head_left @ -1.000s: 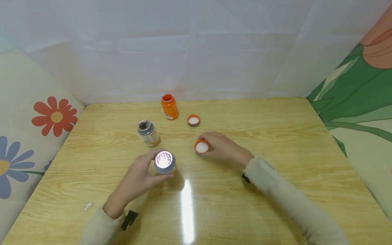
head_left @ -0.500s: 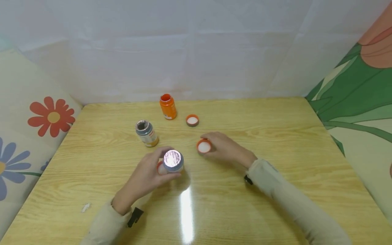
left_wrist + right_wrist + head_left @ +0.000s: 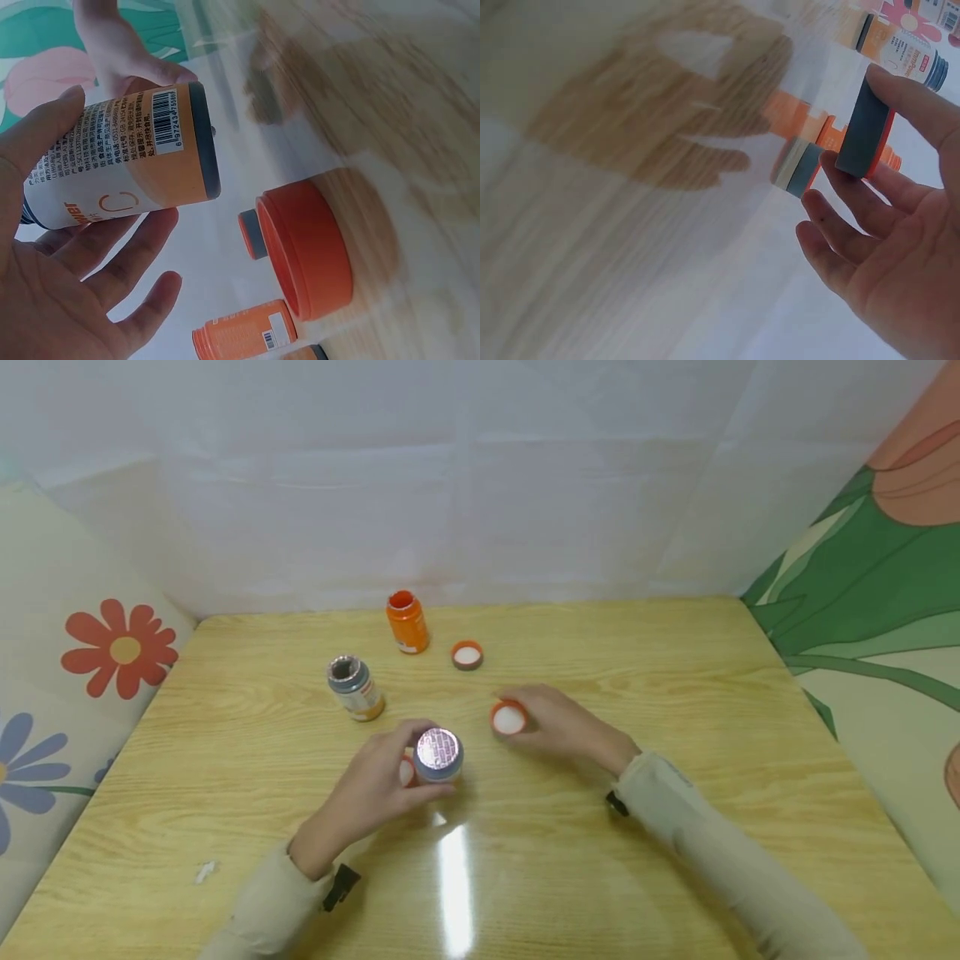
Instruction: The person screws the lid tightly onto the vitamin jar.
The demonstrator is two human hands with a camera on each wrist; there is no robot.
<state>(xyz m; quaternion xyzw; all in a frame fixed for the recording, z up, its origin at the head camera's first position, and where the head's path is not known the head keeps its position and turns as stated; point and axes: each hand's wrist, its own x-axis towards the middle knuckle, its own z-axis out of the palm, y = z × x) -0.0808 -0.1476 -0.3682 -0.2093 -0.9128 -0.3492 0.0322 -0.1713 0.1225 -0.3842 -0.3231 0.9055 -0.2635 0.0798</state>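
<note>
In the head view my left hand (image 3: 378, 785) grips a jar (image 3: 438, 754) with a silver seal over its mouth. The jar's grey base and barcode side show in the left wrist view, raised off the table. Behind it an upturned orange cap (image 3: 311, 251) lies on the table, partly hidden from the head camera. My right hand (image 3: 555, 722) pinches a grey cap (image 3: 509, 718) by its edge, its orange inside facing up. Hand and cap stand a little to the right of the jar, apart from it.
An open jar (image 3: 357, 689) with a torn seal stands left of the hands. Farther back are an open orange jar (image 3: 408, 624) and another upturned cap (image 3: 467, 656). A white scrap (image 3: 205, 872) lies on the table (image 3: 600, 877) at front left. A white cloth (image 3: 465, 485) hangs behind.
My left hand has moved right with the sealed jar, and an orange cap has come into sight behind it. The right hand with its cap has shifted slightly right.
</note>
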